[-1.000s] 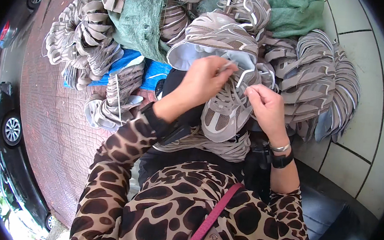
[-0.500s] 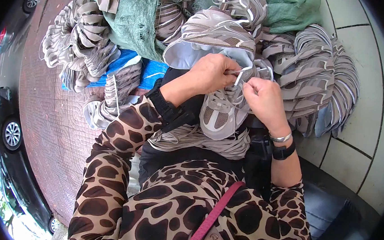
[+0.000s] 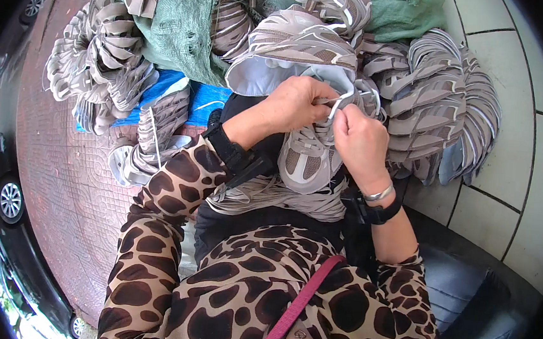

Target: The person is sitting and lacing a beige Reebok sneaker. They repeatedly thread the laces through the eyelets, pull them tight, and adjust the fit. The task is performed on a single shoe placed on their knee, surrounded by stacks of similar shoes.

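While the grey sneaker upper (image 3: 309,160) sits on the lap right under both hands, toe toward the person, lengthwise away, left hand (image 3: 296,104) and right hand (image 3: 360,141) pinch its white lace (image 3: 336,106).

Over the last second the two hands drew together above the shoe (image 3: 309,156). The left hand (image 3: 296,104), which had lain higher and further left across the tongue, slid down and right until its fingertips met the right hand (image 3: 362,141) at the white lace (image 3: 334,107). The right hand rose from the shoe's right side and shifted inward. Its wrist turned, so the bangle (image 3: 378,194) and black strap (image 3: 380,211) showed more plainly. The lace loop grew shorter between the grips.
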{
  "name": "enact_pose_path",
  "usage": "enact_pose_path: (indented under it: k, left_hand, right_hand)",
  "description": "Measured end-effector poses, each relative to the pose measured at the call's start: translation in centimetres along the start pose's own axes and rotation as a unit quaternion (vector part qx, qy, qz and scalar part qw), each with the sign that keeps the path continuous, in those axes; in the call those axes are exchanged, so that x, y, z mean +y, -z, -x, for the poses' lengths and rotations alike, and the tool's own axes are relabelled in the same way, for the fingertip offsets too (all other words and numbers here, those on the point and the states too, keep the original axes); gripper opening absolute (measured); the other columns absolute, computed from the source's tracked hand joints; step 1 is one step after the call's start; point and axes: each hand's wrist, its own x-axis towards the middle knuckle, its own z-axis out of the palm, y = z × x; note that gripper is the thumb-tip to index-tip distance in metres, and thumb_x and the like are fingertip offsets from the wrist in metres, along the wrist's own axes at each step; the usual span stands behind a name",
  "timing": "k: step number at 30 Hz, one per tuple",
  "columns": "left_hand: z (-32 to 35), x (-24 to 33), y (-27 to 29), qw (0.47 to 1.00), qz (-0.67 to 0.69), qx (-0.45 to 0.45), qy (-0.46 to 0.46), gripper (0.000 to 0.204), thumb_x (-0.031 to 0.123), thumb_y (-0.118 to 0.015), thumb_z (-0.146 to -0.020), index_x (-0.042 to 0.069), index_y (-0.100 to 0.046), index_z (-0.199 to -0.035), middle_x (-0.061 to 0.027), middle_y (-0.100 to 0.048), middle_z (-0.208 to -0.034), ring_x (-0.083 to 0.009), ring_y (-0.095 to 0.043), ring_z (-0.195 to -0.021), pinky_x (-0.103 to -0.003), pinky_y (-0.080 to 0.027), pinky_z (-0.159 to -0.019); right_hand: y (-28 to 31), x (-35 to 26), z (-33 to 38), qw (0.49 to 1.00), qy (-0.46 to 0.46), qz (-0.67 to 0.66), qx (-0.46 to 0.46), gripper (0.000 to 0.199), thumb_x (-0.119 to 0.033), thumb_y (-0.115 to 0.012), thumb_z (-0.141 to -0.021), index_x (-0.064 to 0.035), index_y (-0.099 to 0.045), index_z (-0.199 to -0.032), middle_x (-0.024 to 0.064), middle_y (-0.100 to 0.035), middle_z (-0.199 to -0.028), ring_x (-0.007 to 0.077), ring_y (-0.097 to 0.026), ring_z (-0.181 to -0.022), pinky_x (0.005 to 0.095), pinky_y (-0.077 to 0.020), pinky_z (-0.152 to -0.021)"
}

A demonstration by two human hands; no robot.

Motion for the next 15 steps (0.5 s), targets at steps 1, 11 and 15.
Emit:
enact_pose_path:
  k: [1, 11, 15]
  left_hand:
    - [-0.1, -0.1, 0.2, 1.000, 0.019, -0.014, 0.013, 0.027, 0.012, -0.070, -0.083, 0.010, -0.072, -0.110, -0.0090, -0.067, -0.075, -0.0128, -0.061, -0.068, -0.031, -0.050, -0.065]
    - [0.6, -0.3, 1.7, 0.974, -0.211, 0.027, -0.073, 0.015, 0.014, -0.067, -0.086, 0.009, -0.068, -0.100, -0.0113, -0.066, -0.092, -0.0336, -0.064, -0.085, -0.040, -0.051, -0.073]
    - [0.5, -0.5, 1.2, 0.989, -0.125, 0.016, -0.072, 0.020, 0.015, -0.069, -0.085, 0.007, -0.068, -0.104, -0.0124, -0.068, -0.094, -0.0315, -0.066, -0.084, -0.038, -0.051, -0.074]
  right_hand:
    - [-0.1, 0.2, 0.0, 1.000, -0.003, -0.023, -0.003, 0.019, -0.021, -0.064, -0.089, -0.0049, -0.061, -0.079, 0.0164, -0.062, -0.061, 0.0341, -0.064, -0.058, 0.0454, -0.0485, -0.052]
    - [2.8, 3.5, 0.8, 0.720, -0.233, -0.643, -0.112, 0.020, -0.010, -0.061, -0.095, -0.0017, -0.053, -0.111, 0.0033, -0.061, -0.076, 0.0065, -0.053, -0.058, 0.0194, -0.0439, -0.054]
    - [1.5, 2.9, 1.0, 0.753, -0.216, -0.613, -0.102, 0.015, -0.012, -0.060, -0.096, -0.0020, -0.057, -0.107, 0.0024, -0.062, -0.075, 0.0048, -0.052, -0.055, 0.0183, -0.0422, -0.051]
